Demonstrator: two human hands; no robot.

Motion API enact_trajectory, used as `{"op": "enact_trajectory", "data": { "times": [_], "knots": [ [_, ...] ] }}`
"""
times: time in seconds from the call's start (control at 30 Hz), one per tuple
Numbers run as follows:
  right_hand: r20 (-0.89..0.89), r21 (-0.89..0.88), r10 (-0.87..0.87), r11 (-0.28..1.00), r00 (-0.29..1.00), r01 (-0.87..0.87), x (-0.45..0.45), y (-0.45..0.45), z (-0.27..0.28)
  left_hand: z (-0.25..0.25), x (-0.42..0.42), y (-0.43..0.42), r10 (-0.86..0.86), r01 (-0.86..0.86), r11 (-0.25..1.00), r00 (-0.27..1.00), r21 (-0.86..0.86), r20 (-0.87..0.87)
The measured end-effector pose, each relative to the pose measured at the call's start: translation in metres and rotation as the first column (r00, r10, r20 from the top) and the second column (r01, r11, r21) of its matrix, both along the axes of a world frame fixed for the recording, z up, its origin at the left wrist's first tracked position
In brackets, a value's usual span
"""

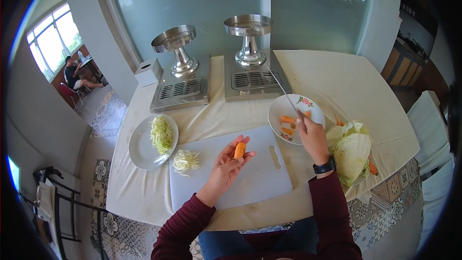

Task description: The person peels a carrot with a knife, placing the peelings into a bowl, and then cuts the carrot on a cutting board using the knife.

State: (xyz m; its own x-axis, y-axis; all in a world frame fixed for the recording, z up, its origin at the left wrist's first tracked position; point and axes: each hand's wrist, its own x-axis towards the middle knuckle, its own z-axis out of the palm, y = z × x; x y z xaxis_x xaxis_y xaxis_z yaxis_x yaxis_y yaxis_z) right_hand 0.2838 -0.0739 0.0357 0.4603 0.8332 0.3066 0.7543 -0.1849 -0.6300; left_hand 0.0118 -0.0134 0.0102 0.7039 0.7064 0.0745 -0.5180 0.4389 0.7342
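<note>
A short piece of carrot (240,150) lies in the fingers of my left hand (225,166), above the white cutting board (240,188). My right hand (312,137) grips a knife (284,89) over the flowered bowl (273,110), its blade pointing up and to the left. Several carrot pieces (287,119) rest in that bowl. On the board's left side sits a small heap of shredded cabbage (185,162). More shredded cabbage (161,135) is piled on a white plate (139,147) left of the board.
Cabbage leaves (352,156) with carrots around them stand at the right. Two metal stands (184,65) (250,55) and a white tissue box (148,72) are at the back. A person (74,74) sits far left. Chairs flank the table.
</note>
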Motion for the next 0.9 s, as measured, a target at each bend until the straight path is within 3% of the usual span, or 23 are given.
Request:
{"op": "enact_trajectory", "data": {
  "times": [0.03, 0.13, 0.23, 0.33, 0.43, 0.53, 0.63, 0.73, 0.83, 0.87, 0.9],
  "knots": [
    [0.015, -0.081, 0.002, 0.997, 1.000, -0.001, 0.000, -0.001, 0.003, 0.002, 0.000, -0.002, 0.030, -0.027, 0.997, 0.999, 0.073, -0.040],
    [0.049, 0.134, 0.124, 0.982, 0.991, -0.130, -0.003, -0.001, -0.006, -0.005, 0.000, 0.001, 0.100, -0.084, 0.976, 0.992, 0.200, -0.076],
    [0.077, 0.009, 0.077, 0.997, 0.994, -0.078, -0.014, -0.009, 0.001, -0.006, -0.003, 0.005, 0.174, -0.114, 0.947, 0.968, 0.302, -0.180],
    [0.295, 0.061, 0.091, 0.992, 0.951, -0.114, -0.013, -0.012, -0.006, -0.005, -0.003, 0.007, 0.229, -0.146, 0.929, 0.949, 0.341, -0.217],
    [0.271, 0.010, 0.114, 0.993, 0.956, -0.121, -0.021, -0.014, 0.005, -0.007, -0.004, 0.008, 0.255, -0.160, 0.926, 0.932, 0.341, -0.256],
    [0.272, 0.165, 0.169, 0.962, 0.947, -0.219, -0.023, -0.013, 0.006, -0.014, -0.004, 0.012, 0.254, -0.168, 0.932, 0.935, 0.321, -0.247],
    [-0.018, -0.002, 0.188, 0.982, 0.982, -0.188, -0.033, -0.016, 0.017, -0.012, -0.003, 0.009, 0.273, -0.204, 0.931, 0.939, 0.303, -0.207],
    [-0.147, 0.136, 0.449, 0.892, 0.881, -0.431, -0.041, -0.012, 0.008, -0.018, -0.004, 0.013, 0.251, -0.191, 0.938, 0.950, 0.289, -0.186],
    [-0.259, 0.094, 0.598, 0.797, 0.759, -0.596, -0.058, -0.018, 0.014, -0.022, -0.003, 0.012, 0.271, -0.208, 0.919, 0.950, 0.335, -0.153],
    [-0.138, 0.050, 0.637, 0.769, 0.758, -0.637, -0.061, -0.018, 0.013, -0.021, -0.003, 0.012, 0.273, -0.208, 0.924, 0.947, 0.321, -0.171],
    [-0.124, 0.058, 0.665, 0.745, 0.736, -0.664, -0.065, -0.019, 0.013, -0.016, -0.002, 0.011, 0.275, -0.210, 0.928, 0.943, 0.306, -0.186]
  ]
}}
